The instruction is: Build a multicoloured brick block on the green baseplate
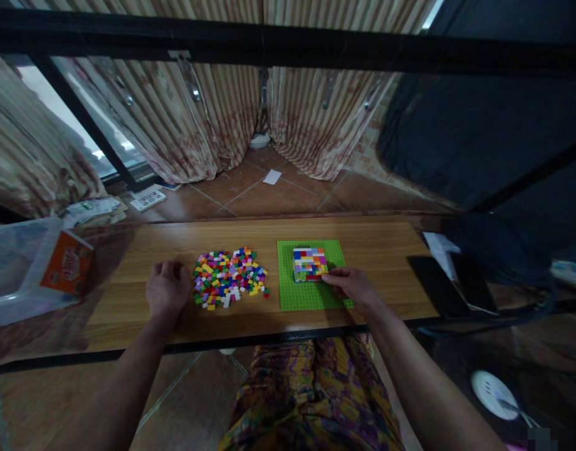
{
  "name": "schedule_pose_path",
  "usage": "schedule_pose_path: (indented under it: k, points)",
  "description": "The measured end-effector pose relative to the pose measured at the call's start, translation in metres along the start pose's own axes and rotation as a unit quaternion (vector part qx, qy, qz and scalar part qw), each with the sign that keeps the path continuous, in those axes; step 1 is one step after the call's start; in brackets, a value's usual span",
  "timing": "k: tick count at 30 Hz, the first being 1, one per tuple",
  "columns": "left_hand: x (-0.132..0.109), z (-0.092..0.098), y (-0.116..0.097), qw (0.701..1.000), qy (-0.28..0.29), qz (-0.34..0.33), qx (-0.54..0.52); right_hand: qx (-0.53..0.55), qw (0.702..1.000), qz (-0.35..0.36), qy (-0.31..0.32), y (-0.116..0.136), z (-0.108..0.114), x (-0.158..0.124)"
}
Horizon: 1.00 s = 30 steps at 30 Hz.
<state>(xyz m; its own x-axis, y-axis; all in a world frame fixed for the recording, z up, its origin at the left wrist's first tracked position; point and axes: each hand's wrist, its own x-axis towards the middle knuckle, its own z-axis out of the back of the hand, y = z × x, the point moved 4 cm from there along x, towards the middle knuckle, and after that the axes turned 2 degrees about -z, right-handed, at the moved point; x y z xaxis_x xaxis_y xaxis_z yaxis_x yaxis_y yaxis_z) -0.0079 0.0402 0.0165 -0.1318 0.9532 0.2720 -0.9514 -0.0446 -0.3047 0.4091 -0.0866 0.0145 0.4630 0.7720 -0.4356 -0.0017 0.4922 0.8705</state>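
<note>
A green baseplate (311, 294) lies on the wooden table (377, 250), with a multicoloured block of stacked bricks (309, 263) standing on it. My right hand (351, 287) rests on the plate's right part, its fingers drawn together and their tips touching the block's lower right corner. A loose pile of small coloured bricks (229, 278) lies left of the plate. My left hand (167, 288) rests on the table just left of the pile, fingers curled under; whether anything is inside them is hidden.
A clear plastic bag with an orange box (66, 266) sits at the table's left end. Two dark phones (452, 285) and a white paper lie at the right end. Curtains and a tiled floor are beyond the table.
</note>
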Motion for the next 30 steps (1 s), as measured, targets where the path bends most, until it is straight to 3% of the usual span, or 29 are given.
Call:
schedule_pose_path:
  k: [7, 11, 15, 20, 25, 30]
  points:
    - [-0.001, 0.001, -0.002, 1.000, -0.002, 0.003, -0.005, 0.080, 0.988, 0.090, -0.095, -0.017, 0.009, -0.017]
    - [-0.001, -0.001, -0.001, 1.000, -0.004, 0.003, -0.007, 0.053, 0.981, 0.134, -0.128, -0.024, -0.001, -0.038]
    - [-0.001, -0.004, 0.002, 1.000, -0.005, 0.003, -0.003, -0.043, 0.975, 0.208, -0.063, -0.012, -0.035, -0.063]
    - [-0.001, -0.006, 0.003, 1.000, -0.012, -0.002, 0.009, -0.161, 0.939, 0.301, 0.034, 0.003, -0.086, -0.076]
    - [-0.001, -0.006, 0.003, 1.000, -0.010, -0.001, 0.007, -0.249, 0.900, 0.354, 0.051, 0.004, -0.117, -0.072]
    - [-0.002, -0.006, 0.002, 1.000, -0.013, -0.003, 0.002, -0.316, 0.870, 0.374, 0.060, 0.003, -0.130, -0.071]
